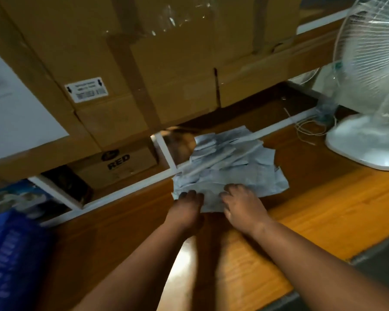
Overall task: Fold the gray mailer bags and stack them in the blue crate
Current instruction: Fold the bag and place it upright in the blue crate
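Both hands [185, 204] [243, 204] rest palm-down on mailer bags [229, 169].

Blue crate [14, 254] blurred and cut off at left edge; fan [368, 86] cropped right.

Both hands, left hand [187, 204] and right hand [243, 205], are resting on the near edge of a loose pile of gray mailer bags [229, 167] lying on the wooden surface [323, 209], the blue crate [11, 254] sitting well apart at left.

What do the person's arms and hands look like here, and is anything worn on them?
Both forearms are bare up to the frame edge: no sleeves show. The left hand and right hand wear no gloves, and I see no watch, ring or bracelet. Motion blur hides finer details.
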The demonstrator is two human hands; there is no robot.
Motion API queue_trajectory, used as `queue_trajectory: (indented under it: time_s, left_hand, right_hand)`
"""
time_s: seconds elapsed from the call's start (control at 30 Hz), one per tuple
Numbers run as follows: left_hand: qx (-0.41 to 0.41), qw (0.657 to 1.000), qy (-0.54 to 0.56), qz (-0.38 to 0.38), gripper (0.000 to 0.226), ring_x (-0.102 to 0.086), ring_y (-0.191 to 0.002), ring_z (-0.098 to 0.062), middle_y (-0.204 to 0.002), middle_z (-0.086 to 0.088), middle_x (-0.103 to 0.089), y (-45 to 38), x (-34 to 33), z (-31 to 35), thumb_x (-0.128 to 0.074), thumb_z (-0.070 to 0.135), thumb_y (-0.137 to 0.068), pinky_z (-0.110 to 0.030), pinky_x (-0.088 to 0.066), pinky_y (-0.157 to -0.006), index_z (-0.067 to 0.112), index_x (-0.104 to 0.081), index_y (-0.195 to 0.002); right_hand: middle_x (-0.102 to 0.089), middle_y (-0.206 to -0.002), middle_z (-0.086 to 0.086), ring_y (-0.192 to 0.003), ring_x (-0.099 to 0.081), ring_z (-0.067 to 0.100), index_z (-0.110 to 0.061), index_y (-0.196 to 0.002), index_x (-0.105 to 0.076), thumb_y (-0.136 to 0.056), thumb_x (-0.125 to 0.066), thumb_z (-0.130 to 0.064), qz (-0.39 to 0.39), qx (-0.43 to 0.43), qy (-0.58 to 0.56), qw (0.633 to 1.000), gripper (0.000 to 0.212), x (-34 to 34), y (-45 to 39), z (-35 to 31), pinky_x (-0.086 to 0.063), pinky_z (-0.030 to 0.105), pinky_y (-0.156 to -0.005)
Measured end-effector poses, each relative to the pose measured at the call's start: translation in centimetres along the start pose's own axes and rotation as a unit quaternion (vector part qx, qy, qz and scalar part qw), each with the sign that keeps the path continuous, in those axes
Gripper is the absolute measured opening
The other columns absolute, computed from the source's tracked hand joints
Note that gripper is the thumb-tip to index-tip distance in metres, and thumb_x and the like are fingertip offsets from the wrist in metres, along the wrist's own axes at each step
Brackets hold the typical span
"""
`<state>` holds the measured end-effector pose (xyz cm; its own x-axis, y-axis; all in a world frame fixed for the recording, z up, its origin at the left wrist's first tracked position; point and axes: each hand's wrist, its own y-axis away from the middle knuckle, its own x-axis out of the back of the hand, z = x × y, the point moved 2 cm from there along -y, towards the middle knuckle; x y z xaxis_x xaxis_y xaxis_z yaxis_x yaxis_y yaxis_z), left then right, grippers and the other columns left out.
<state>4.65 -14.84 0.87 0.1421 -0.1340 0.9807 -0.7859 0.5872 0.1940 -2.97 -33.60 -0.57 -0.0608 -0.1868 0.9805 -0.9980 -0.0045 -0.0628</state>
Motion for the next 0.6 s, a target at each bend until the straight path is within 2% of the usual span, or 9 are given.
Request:
queue_trajectory:
  time_s: [0.1,0.2,0.27,0.33,0.4,0.47,0.53,0.6]
  left_hand:
    - [0.025,0.998,-0.013,-0.049,0.091,-0.034,-0.151,-0.038,-0.167,-0.014,-0.030,-3.0,-0.4,-0.3,-0.073,0.037,-0.091,-0.050,-0.042,-0.118,0.022,-0.023,-0.165]
    - [0.043,0.997,-0.029,-0.055,0.073,-0.046,-0.145,-0.036,-0.164,-0.013,-0.040,-4.2,-0.6,0.0,-0.064,0.031,-0.098,-0.049,-0.046,-0.114,0.023,-0.030,-0.161]
    - [0.052,0.997,-0.027,-0.042,0.057,-0.051,-0.141,-0.035,-0.160,-0.013,-0.047,-3.9,-0.7,0.4,-0.052,0.031,-0.106,-0.049,-0.048,-0.112,0.022,-0.036,-0.159]
    - [0.060,0.998,-0.004,-0.031,0.045,-0.057,-0.133,-0.033,-0.152,-0.013,-0.055,-3.2,-1.1,0.1,-0.035,0.038,-0.114,-0.046,-0.050,-0.109,0.023,-0.045,-0.154]
    - [0.035,0.999,0.009,-0.018,0.051,-0.062,-0.123,-0.027,-0.141,-0.011,-0.063,-1.6,-1.4,-0.3,-0.023,0.049,-0.114,-0.045,-0.053,-0.104,0.026,-0.054,-0.148]
    - [0.010,1.000,-0.010,-0.009,0.050,-0.061,-0.126,-0.028,-0.147,-0.010,-0.060,0.3,-2.0,-1.5,-0.028,0.048,-0.113,-0.044,-0.052,-0.107,0.025,-0.051,-0.151]
    - [0.002,1.000,-0.025,-0.009,0.050,-0.058,-0.135,-0.033,-0.158,-0.011,-0.052,2.8,-3.1,-2.8,-0.042,0.039,-0.110,-0.046,-0.049,-0.111,0.021,-0.049,-0.156]
    - [0.005,0.999,-0.045,-0.008,0.053,-0.062,-0.131,-0.036,-0.155,-0.013,-0.056,5.5,-4.2,-4.0,-0.052,0.038,-0.103,-0.048,-0.053,-0.104,0.018,-0.056,-0.151]
  right_hand:
    - [-0.037,-0.165,0.010,-0.151,-0.036,0.037,-0.027,-0.158,-0.046,-0.098,-0.061,-0.036,-0.052,0.007,-0.004,0.999,0.062,-1.1,-1.5,1.1,-0.039,0.059,-0.116]
    - [-0.025,-0.170,0.006,-0.157,-0.025,0.034,-0.031,-0.163,-0.033,-0.102,-0.056,-0.042,-0.079,0.005,-0.019,0.997,0.066,-2.1,-2.4,1.8,-0.029,0.060,-0.123]
    - [-0.031,-0.166,0.007,-0.153,-0.031,0.036,-0.031,-0.161,-0.037,-0.102,-0.055,-0.043,-0.067,0.002,-0.019,0.998,0.063,-2.4,-2.3,2.1,-0.031,0.061,-0.120]
    - [-0.041,-0.161,0.008,-0.147,-0.040,0.037,-0.031,-0.155,-0.046,-0.099,-0.056,-0.045,-0.042,0.009,-0.007,0.999,0.058,-2.6,-1.9,2.0,-0.037,0.061,-0.114]
    - [-0.049,-0.155,0.008,-0.143,-0.046,0.037,-0.032,-0.148,-0.056,-0.095,-0.060,-0.048,-0.033,0.024,0.006,0.999,0.056,-2.8,-1.4,1.6,-0.041,0.060,-0.109]
    - [-0.053,-0.153,0.008,-0.143,-0.047,0.037,-0.032,-0.144,-0.061,-0.089,-0.066,-0.054,-0.027,0.036,0.017,0.999,0.059,-3.1,-1.0,0.6,-0.042,0.064,-0.107]
    - [-0.050,-0.157,0.008,-0.149,-0.043,0.034,-0.032,-0.146,-0.059,-0.087,-0.066,-0.060,-0.021,0.059,0.022,0.998,0.066,-3.7,-0.8,-1.1,-0.035,0.069,-0.113]
    - [-0.047,-0.159,0.010,-0.151,-0.039,0.033,-0.030,-0.148,-0.057,-0.087,-0.065,-0.062,-0.017,0.102,0.033,0.994,0.070,-4.3,-0.4,-3.4,-0.027,0.074,-0.117]
